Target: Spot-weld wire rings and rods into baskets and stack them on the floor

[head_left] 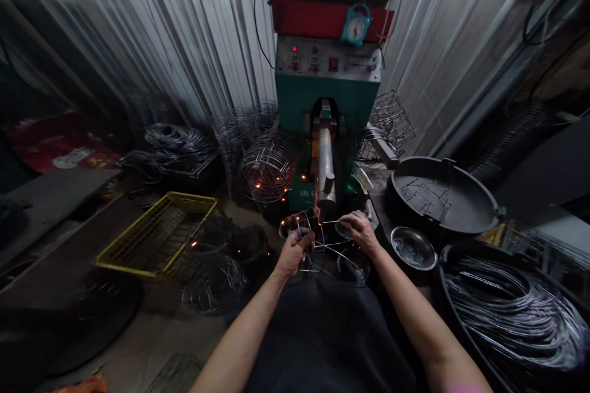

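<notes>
Just left of the electrode tip of a green machine (295, 98), my left hand (295, 250) is closed on a round wire frame (318, 267). My right hand (359, 230) pinches a short metal rod (330, 221), whose far end reaches the spot under the grey cylindrical arm (325, 166). Orange sparks fly around the tip and to the left of it. Curved wires of the frame extend below and between both hands. The fingertips of my left hand are partly lost in shadow.
A yellow wire basket (159, 233) and wire coils (216, 284) lie at the left. On the right are a large round pan (482, 215), a small bowl of metal pieces (413, 248) and a tub of wire rings (511, 301). A blue clock (356, 27) hangs above.
</notes>
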Tool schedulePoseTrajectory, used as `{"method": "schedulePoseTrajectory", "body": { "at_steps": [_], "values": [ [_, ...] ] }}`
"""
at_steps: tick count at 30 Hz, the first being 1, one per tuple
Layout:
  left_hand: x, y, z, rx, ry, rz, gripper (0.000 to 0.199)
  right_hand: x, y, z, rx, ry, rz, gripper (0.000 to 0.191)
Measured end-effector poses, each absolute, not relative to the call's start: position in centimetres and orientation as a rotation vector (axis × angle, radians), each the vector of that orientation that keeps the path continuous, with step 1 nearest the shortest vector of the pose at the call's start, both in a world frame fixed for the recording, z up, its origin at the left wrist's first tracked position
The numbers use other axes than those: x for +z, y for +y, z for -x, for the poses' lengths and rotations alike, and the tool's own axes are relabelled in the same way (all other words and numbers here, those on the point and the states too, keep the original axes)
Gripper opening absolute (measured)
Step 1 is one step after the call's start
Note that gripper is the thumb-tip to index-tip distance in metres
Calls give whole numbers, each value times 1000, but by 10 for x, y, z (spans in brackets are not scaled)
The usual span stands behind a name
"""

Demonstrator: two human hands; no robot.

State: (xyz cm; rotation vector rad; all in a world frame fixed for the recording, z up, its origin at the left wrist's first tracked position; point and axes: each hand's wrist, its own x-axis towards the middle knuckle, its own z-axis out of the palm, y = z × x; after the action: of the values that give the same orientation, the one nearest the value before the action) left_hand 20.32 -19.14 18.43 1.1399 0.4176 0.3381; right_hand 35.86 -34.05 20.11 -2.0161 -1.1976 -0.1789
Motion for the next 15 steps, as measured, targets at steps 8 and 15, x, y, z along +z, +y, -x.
{"method": "schedulePoseTrajectory", "body": {
  "at_steps": [8,15],
  "values": [
    [186,-193,-204,367,392,-1172,34,224,-341,-274,-83,-1184,2089,27],
    [190,-194,-201,359,373,-1107,41,222,-346,-278,-154,-1154,2190,16]
  ]
}}
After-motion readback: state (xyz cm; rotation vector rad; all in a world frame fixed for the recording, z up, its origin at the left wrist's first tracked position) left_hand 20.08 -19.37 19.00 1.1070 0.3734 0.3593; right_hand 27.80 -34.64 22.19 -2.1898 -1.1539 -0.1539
